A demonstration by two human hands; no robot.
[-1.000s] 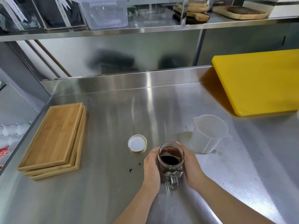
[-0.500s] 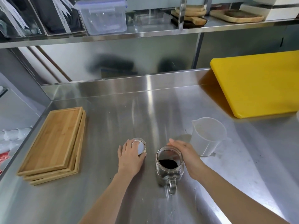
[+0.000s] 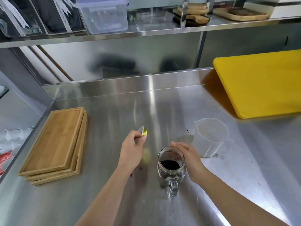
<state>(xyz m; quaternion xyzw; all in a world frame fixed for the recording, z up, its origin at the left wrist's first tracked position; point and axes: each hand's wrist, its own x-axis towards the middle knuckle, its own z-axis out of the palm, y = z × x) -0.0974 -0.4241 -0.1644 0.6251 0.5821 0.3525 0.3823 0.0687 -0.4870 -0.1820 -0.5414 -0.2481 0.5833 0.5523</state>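
Observation:
A glass jar with a handle stands open on the steel counter, dark grounds at its bottom. My right hand curls round the jar's right side and holds it. My left hand pinches the gold-rimmed lid between thumb and fingers, tilted on edge and lifted just off the counter, left of the jar.
A translucent plastic measuring jug stands right behind the jar. A stack of bamboo trays lies at the left. A yellow cutting board lies at the back right. A shelf above carries a plastic box and wooden boards. Dark crumbs dot the counter.
My left hand left the jar, reached the lid lying on the counter, and now has it picked up and tilted. My right hand stayed on the jar.

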